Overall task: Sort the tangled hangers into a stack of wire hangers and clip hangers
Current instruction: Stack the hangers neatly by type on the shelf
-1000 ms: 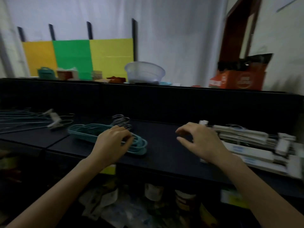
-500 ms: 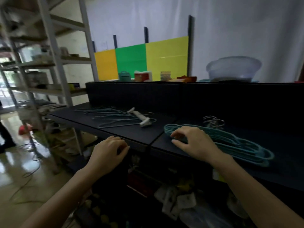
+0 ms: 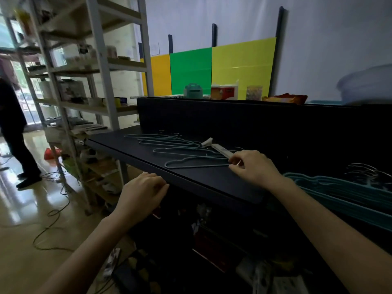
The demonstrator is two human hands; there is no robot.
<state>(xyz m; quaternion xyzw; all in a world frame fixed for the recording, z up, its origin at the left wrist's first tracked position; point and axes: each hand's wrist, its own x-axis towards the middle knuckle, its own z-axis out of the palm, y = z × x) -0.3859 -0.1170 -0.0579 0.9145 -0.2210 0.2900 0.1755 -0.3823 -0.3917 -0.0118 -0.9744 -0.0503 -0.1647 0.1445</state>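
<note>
Several loose teal wire hangers (image 3: 180,150) lie spread on the black table (image 3: 212,179), tangled with one white clip hanger (image 3: 219,148). My right hand (image 3: 252,167) rests at the right end of this pile, its fingertips pinching the near end of the white clip hanger. My left hand (image 3: 143,190) is curled into a loose fist at the table's front edge, holding nothing. A neat stack of teal wire hangers (image 3: 350,194) with metal hooks lies at the right.
A metal shelving rack (image 3: 84,85) stands to the left. A person in dark clothes (image 3: 12,132) stands on the shiny floor with cables. Coloured panels, boxes and a plastic basin (image 3: 369,85) sit behind the table's black back wall. Clutter fills the space under the table.
The view has swung left. My right hand left the teal stack and reached the tangled pile, closing on the white clip hanger. My left hand moved to the table edge.
</note>
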